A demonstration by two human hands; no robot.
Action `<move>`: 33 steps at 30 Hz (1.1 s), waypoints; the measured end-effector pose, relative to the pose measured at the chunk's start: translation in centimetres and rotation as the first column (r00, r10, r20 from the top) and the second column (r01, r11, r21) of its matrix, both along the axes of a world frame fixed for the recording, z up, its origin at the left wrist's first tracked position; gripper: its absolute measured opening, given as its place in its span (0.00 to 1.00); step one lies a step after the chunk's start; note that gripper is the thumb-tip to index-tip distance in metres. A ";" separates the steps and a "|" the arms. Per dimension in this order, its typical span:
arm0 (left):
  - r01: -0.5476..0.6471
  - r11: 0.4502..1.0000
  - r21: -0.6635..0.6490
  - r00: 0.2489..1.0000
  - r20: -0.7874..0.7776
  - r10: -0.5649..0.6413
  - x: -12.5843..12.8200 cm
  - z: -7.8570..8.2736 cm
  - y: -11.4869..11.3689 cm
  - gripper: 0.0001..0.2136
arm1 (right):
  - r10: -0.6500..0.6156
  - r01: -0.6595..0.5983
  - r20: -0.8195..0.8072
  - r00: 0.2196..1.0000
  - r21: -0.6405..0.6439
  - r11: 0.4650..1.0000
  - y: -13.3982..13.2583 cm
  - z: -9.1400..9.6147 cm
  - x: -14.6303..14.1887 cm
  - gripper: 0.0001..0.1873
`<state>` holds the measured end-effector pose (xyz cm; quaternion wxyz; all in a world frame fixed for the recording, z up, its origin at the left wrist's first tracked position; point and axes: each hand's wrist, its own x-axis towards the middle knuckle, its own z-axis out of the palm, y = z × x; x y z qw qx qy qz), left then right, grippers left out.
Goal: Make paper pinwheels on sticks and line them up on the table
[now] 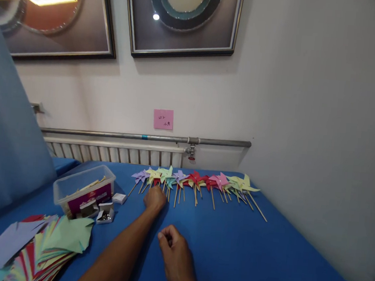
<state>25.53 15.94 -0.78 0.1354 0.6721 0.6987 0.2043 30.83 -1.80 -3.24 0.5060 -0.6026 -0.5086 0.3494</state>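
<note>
My left hand (155,199) reaches forward to the row of paper pinwheels, closed, with its fingertips hidden behind the knuckles. Just beyond it are a pale yellow pinwheel (153,175) and a bit of red paper; what it grips, if anything, cannot be made out. Nearer to me, my right hand (177,257) hovers over or rests on the blue cover, fingers curled in and thumb near the index finger, with nothing visible in it. Purple, green, red, pink and yellow pinwheels lie overlapping, among them a red pinwheel (195,177) and a pink pinwheel (219,180), sticks pointing toward me.
On the left stands a clear plastic tub (85,184) of wooden sticks. Beside it are a small white box (119,198) and an opened box (105,213) with small metal pieces. Cut coloured paper (67,235) is stacked at front left. A radiator (117,154) lines the wall behind.
</note>
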 end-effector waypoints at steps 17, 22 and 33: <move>-0.023 1.000 0.017 1.000 -0.015 0.023 0.2 -0.6 -0.4 0.15 | 0.003 -0.001 -0.053 0.999 0.028 1.000 0.1 0.0 -0.1 0.08; 0.039 0.999 0.006 0.999 0.007 -0.039 -0.5 -0.1 -0.7 0.13 | 0.003 -0.001 -0.042 0.999 0.047 0.999 0.3 -0.3 0.0 0.09; 0.505 0.859 0.081 0.855 -0.187 -0.484 -5.3 -1.9 -8.5 0.11 | 0.029 -0.027 -0.018 0.999 0.084 0.996 0.7 -0.8 0.8 0.15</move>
